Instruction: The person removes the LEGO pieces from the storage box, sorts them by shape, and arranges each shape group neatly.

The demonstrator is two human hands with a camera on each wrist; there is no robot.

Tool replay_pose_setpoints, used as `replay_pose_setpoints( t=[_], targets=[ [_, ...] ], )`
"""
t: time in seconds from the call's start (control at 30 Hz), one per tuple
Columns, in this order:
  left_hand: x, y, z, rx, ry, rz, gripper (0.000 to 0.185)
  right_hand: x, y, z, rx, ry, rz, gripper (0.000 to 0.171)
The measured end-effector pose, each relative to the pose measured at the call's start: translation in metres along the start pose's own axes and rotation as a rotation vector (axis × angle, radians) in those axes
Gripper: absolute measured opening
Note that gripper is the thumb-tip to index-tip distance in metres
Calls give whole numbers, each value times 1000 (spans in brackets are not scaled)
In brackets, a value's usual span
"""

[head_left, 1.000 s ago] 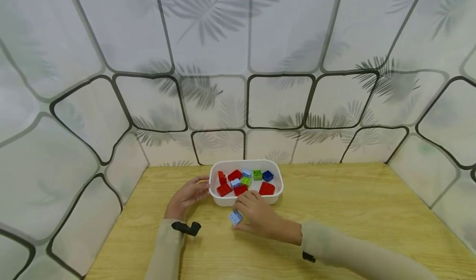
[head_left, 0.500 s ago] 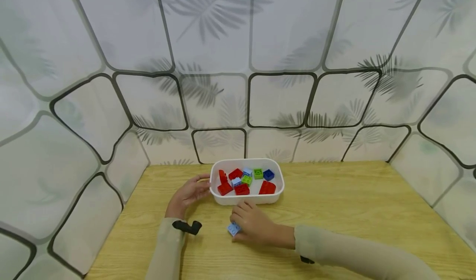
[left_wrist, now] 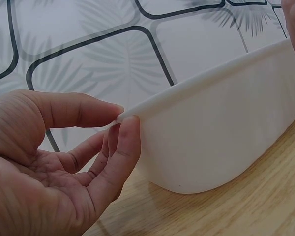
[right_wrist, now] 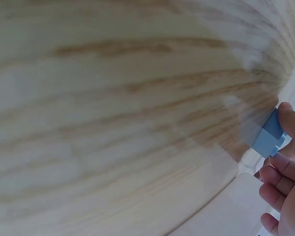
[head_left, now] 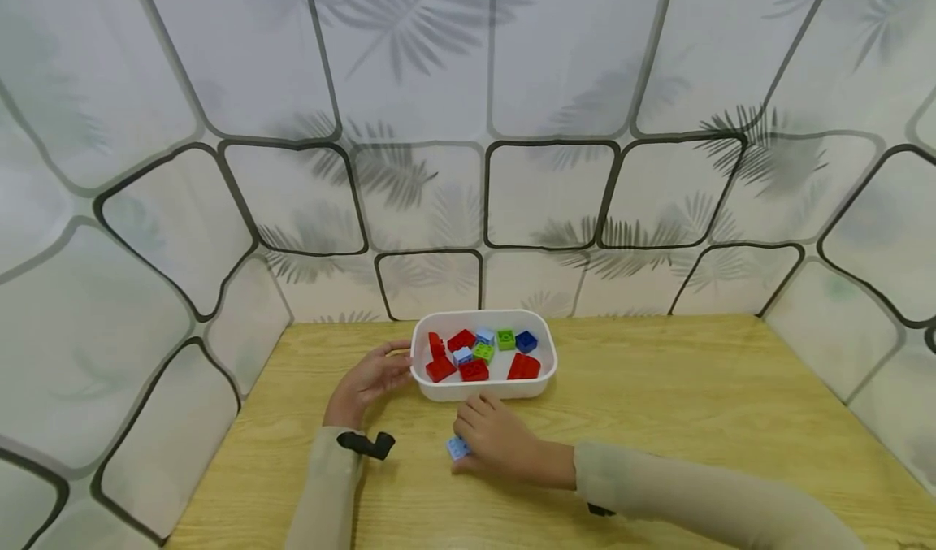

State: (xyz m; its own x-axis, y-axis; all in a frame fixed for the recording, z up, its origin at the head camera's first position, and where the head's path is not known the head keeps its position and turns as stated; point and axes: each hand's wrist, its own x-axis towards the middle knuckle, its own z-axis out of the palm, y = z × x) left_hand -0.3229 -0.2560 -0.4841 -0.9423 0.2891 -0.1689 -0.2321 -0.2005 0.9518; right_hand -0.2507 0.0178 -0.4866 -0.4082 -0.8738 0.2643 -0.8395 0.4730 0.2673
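Note:
With thumb and fingertips, my left hand [head_left: 370, 383] pinches the left end of a white plastic tub [head_left: 483, 391]. The left wrist view shows the thumb at the rim [left_wrist: 187, 87] and a finger against the outer wall. Just in front of the tub, my right hand [head_left: 500, 443] holds a light blue toy brick [head_left: 458, 448]. In the right wrist view the brick [right_wrist: 269, 136] sits between thumb and fingers, close to the table, its studs partly showing. Whether it touches the wood I cannot tell. Curled fingers hide part of it.
Inside the tub lie several red bricks [head_left: 474, 370], two green ones [head_left: 506, 339], two light blue ones [head_left: 462, 357] and a dark blue one [head_left: 526, 341]. The wooden table [head_left: 658, 404] meets patterned walls [head_left: 541, 197] at the back and sides.
Holding the light blue brick, my right hand has moved back from the tub's front edge, nearer to me and slightly left. My left hand has stayed at the tub's end.

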Motion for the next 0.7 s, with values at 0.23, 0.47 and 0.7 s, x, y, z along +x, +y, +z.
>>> replay_pose_setpoints(
  t=[0.23,0.47,0.7],
  targets=[
    [0,0,-2,-2,-2,0,47,7,-4,2,-2,20,16,54],
    [1,-1,-3,21,7,1,51,16,-9,3,-41,10,33,58],
    [-1,-1,-4,-2,-32,16,53,19,-12,2,-38,-10,67,60]
  ],
)
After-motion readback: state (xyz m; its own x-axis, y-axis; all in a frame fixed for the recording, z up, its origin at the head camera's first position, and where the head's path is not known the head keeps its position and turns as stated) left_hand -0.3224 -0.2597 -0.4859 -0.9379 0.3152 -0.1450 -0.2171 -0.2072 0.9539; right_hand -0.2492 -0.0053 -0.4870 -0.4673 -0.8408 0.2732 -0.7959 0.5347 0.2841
